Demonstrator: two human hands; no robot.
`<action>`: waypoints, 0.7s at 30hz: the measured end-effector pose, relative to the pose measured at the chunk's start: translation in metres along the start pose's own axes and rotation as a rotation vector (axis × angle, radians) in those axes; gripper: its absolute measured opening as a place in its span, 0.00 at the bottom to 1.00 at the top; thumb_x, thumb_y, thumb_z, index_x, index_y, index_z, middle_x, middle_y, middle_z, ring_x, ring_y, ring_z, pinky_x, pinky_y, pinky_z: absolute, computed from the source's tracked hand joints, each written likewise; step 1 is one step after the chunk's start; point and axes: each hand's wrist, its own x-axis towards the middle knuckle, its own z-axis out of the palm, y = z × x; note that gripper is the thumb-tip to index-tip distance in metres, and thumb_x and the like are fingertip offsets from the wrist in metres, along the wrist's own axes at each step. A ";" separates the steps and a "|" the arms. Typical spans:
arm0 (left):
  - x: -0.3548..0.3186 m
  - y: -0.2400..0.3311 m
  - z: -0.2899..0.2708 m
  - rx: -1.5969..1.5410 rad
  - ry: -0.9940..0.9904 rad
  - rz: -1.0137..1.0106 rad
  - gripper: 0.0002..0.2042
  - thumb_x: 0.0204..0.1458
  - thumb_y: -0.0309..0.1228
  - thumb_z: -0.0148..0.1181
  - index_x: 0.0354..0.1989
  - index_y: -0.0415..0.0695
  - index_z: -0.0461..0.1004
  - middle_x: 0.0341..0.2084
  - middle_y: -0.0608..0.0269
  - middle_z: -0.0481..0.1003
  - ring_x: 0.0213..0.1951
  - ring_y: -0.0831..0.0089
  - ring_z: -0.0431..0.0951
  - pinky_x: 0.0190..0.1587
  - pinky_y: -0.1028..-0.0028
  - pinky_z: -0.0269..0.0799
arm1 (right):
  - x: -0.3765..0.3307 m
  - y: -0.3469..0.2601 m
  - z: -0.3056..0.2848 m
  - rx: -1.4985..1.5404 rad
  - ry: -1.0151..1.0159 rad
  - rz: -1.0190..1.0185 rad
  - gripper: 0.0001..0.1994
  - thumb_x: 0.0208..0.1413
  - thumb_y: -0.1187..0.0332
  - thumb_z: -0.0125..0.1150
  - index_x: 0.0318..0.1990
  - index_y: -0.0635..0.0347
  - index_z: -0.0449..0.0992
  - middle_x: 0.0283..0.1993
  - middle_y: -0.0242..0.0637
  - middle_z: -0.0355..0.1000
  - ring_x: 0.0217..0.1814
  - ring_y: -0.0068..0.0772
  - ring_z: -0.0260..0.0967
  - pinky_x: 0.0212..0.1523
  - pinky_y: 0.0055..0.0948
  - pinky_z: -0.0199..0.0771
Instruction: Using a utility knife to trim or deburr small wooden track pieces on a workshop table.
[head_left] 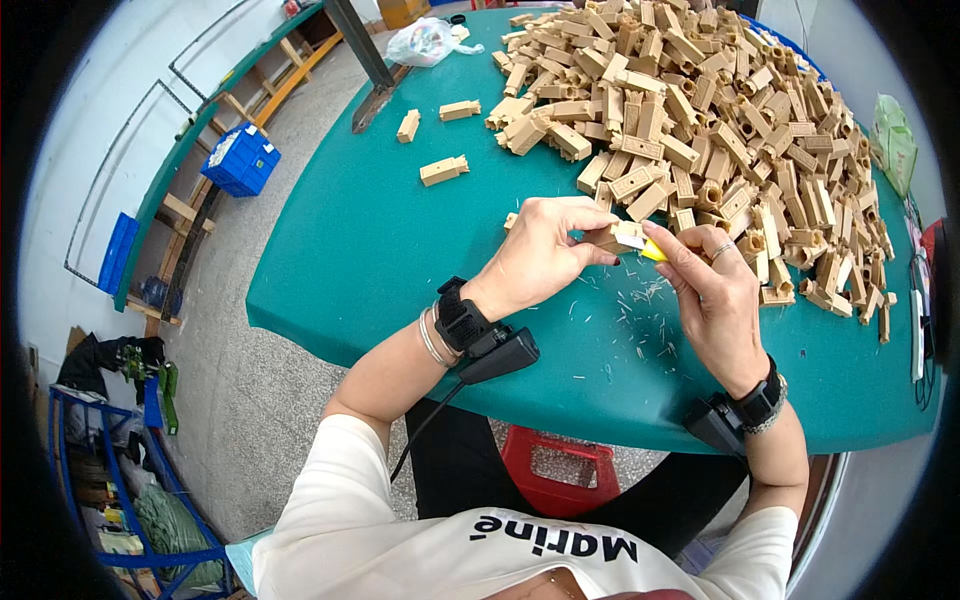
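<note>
My left hand (540, 250) grips a small tan plastic block (615, 237) above the green table (360, 250). My right hand (712, 290) holds a small yellow-handled tool (652, 250) against that block's right end. A big heap of the same tan blocks (700, 120) covers the far right of the table, just beyond my hands. Thin pale shavings (640, 300) lie scattered on the table under my hands. Both wrists wear black bands with small black devices attached.
Three loose tan blocks (443, 170) lie apart at the heap's left. A clear plastic bag (425, 40) sits at the table's far edge. A red stool (558, 468) stands under the table. Blue crates (240, 160) and shelving line the left wall.
</note>
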 end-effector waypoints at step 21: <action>-0.001 -0.001 0.004 0.126 0.055 0.044 0.17 0.42 0.20 0.71 0.44 0.39 0.81 0.33 0.61 0.80 0.35 0.81 0.77 0.35 0.78 0.74 | -0.002 -0.002 0.004 -0.148 0.080 -0.047 0.24 0.48 0.76 0.65 0.56 0.47 0.76 0.34 0.36 0.68 0.34 0.38 0.67 0.32 0.35 0.69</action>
